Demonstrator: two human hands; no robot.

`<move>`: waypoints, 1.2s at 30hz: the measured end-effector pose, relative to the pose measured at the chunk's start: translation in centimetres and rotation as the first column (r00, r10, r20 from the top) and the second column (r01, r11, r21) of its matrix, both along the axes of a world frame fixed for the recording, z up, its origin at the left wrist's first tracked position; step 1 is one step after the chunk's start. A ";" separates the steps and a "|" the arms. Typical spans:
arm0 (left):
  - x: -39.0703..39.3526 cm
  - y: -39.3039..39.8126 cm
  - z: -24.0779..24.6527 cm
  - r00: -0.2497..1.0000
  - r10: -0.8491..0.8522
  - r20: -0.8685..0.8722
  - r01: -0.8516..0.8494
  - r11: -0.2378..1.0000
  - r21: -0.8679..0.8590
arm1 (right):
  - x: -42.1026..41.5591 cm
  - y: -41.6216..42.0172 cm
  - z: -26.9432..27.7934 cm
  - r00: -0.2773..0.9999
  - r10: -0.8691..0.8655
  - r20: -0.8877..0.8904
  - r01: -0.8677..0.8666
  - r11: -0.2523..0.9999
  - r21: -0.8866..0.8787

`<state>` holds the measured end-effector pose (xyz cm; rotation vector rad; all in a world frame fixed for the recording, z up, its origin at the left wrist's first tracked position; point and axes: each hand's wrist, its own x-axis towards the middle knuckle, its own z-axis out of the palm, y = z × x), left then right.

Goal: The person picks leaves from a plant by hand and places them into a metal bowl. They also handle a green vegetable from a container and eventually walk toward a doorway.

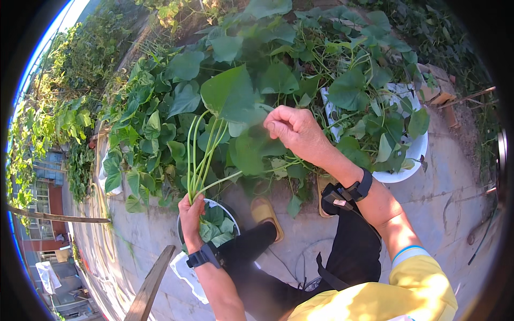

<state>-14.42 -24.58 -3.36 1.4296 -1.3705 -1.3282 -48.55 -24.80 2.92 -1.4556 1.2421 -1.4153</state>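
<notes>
My left hand (192,214) is closed around a bunch of long green leaf stalks (205,156), which stand up from the fist over the rim of a bucket. Large heart-shaped leaves (229,94) spread above these stalks. At the right, my right hand (290,128) is raised over the foliage, fingers curled, its fingertips at the edge of a leaf; whether they pinch it I cannot tell. Dense leafy vines (184,66) fill the ground before me. Below my left hand, the bucket (237,226) holds loose green leaves (213,228).
A white basin (419,154) sits under vines at the right, near stacked bricks (441,90). A wooden plank (150,283) rises at the lower left beside a white plastic container (186,277). My feet in yellow slippers (265,212) rest on the paving (445,192). Cables lie between my legs.
</notes>
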 end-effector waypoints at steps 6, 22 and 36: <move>-1.1 0.4 0.9 0.998 -0.028 0.052 0.027 0.999 0.020 | 0.3 -0.5 -0.7 0.914 -0.279 -0.294 0.190 0.936 -0.297; -2.1 0.7 1.4 0.976 -0.128 0.177 0.123 0.992 0.036 | -1.1 -1.8 -1.0 0.914 -0.259 0.312 0.249 0.966 0.072; -3.0 0.8 1.9 0.961 -0.188 0.203 0.189 0.982 0.015 | -1.0 -2.5 -1.5 0.759 -0.055 0.649 -0.143 0.958 0.248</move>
